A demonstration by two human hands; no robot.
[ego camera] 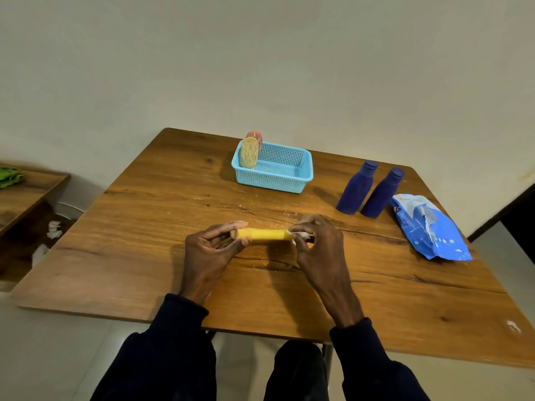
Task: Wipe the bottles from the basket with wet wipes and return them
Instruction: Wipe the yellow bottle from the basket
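Note:
A yellow bottle [265,234] lies sideways just above the wooden table [144,241]. My left hand [210,250] grips its left end between thumb and fingers. My right hand [317,241] pinches a white wet wipe [299,234] against the bottle's right end. The light blue basket [289,180] stands at the back of the table, with a yellow flat bottle [249,152] and a reddish one [257,135] leaning in its left corner. Two dark blue bottles [357,188] [382,193] stand upright to the right of the basket.
A blue wet wipes pack [430,227], torn open, lies at the table's right edge. Crumpled white wipes [53,228] lie on the floor to the left, beside a low wooden shelf [26,192] with something green [10,176] on it.

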